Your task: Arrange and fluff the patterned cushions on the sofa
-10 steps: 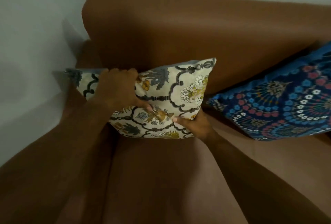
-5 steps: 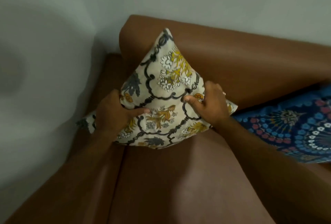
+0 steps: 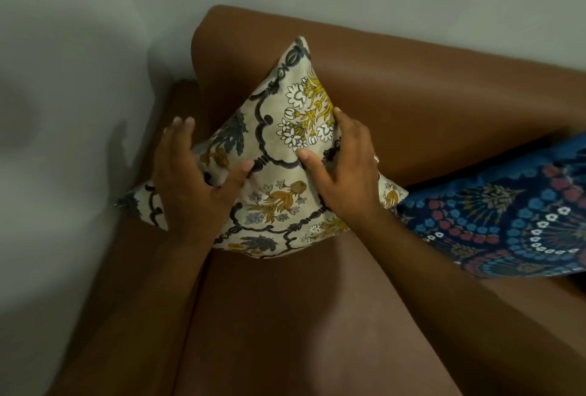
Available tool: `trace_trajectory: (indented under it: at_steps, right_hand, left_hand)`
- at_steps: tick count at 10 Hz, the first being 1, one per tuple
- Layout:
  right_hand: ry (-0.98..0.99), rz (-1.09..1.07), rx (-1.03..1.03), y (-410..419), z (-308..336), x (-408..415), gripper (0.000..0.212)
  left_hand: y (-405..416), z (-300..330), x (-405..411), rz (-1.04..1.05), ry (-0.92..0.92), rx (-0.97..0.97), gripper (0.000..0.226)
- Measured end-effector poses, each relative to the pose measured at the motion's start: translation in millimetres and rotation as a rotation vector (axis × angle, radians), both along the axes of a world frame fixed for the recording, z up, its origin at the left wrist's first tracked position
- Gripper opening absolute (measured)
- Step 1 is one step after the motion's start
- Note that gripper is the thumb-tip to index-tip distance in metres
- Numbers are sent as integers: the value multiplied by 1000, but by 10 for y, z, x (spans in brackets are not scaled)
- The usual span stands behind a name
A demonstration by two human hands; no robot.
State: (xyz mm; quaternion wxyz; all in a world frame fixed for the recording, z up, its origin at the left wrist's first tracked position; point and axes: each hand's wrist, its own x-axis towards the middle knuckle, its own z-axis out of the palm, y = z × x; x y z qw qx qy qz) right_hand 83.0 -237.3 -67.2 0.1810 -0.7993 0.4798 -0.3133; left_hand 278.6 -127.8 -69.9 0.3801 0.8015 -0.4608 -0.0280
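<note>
A cream cushion [image 3: 274, 205] with a grey trellis and yellow flowers stands on one corner in the left corner of the brown sofa [image 3: 428, 94], leaning on the backrest. My left hand [image 3: 193, 180] lies flat against its left edge, fingers straight and apart, thumb on the front face. My right hand [image 3: 345, 170] grips its right edge, fingers curled behind and thumb on the front. A dark blue cushion [image 3: 507, 215] with red, blue and white dots leans on the backrest to the right, touching the cream cushion's right corner.
The sofa's armrest [image 3: 184, 91] runs along a pale wall [image 3: 63, 110] on the left; another wall stands behind the backrest. The brown seat [image 3: 301, 316] stretches toward me below the cushions.
The cream cushion went from lying sideways to standing on a corner. My left hand's fingers have straightened out from their grip, and my right hand has slid higher up the right edge.
</note>
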Motion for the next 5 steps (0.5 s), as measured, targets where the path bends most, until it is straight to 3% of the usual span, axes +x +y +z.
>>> trace_trajectory:
  at_steps: [1, 2, 3, 4, 5]
  right_hand:
    - [158, 27, 20, -22, -259, -142, 71]
    - [145, -159, 109, -109, -366, -502, 56]
    - [-62, -282, 117, -58, -240, -580, 49]
    - [110, 50, 191, 156, -258, -360, 62]
    - [281, -47, 347, 32, -294, -545, 72]
  left_hand:
    - [16, -181, -11, -186, -107, 233, 101]
    - [94, -307, 201, -109, -8, 352, 108]
    - [140, -135, 74, -46, -1, 253, 100]
    - [172, -227, -73, -195, -124, 344, 94]
    - [162, -278, 118, -54, -42, 485, 104]
